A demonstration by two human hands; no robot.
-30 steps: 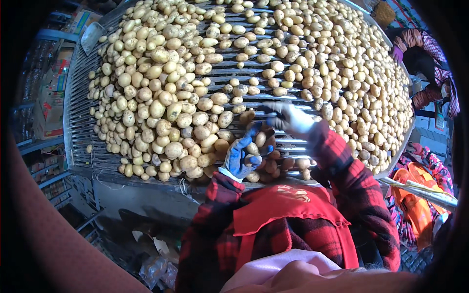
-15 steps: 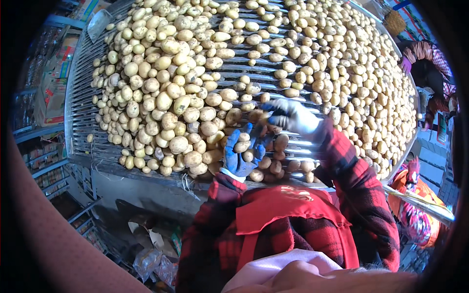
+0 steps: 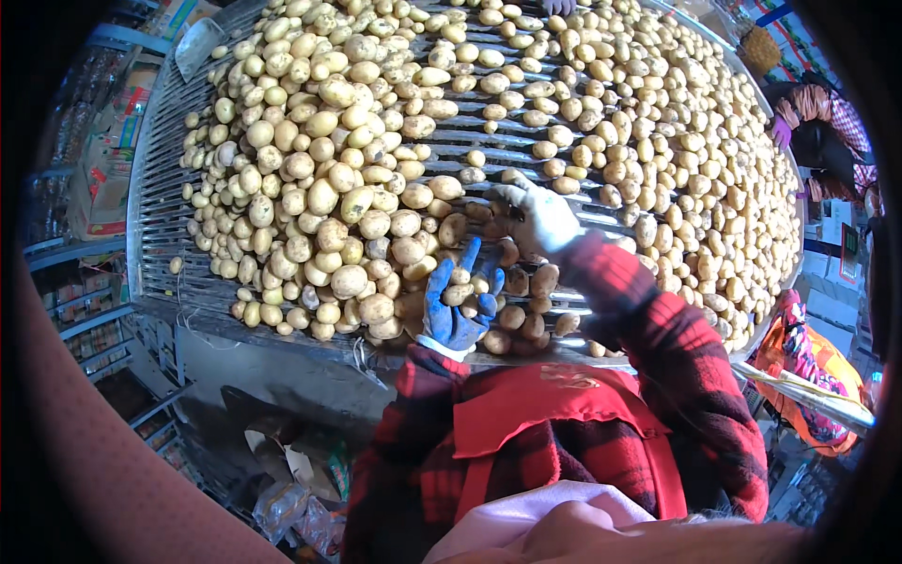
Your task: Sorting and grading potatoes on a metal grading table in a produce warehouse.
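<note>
My left hand (image 3: 458, 296), in a blue glove, is cupped palm-up at the grate's near edge around small potatoes (image 3: 460, 294). Just above and right of it, my right hand (image 3: 536, 211), in a white glove, has its fingers curled down among darker potatoes; what they hold is hidden. A slatted metal grate (image 3: 164, 221) lies under both hands, with a dense heap of pale potatoes (image 3: 319, 193) to their left and a broad spread of smaller ones (image 3: 686, 188) to their right.
A purple-gloved hand (image 3: 559, 7) shows at the far edge, another person (image 3: 827, 132) at the upper right. Orange and pink clothing (image 3: 813, 348) lies beyond a pole (image 3: 813, 399) at lower right. Metal shelving (image 3: 103, 320) and cardboard (image 3: 103, 202) stand left; plastic bags (image 3: 282, 508) lie below.
My right hand has shifted slightly left and upward, its fingers curling. My left hand stays cupped in much the same place. A purple-gloved hand has appeared at the far edge.
</note>
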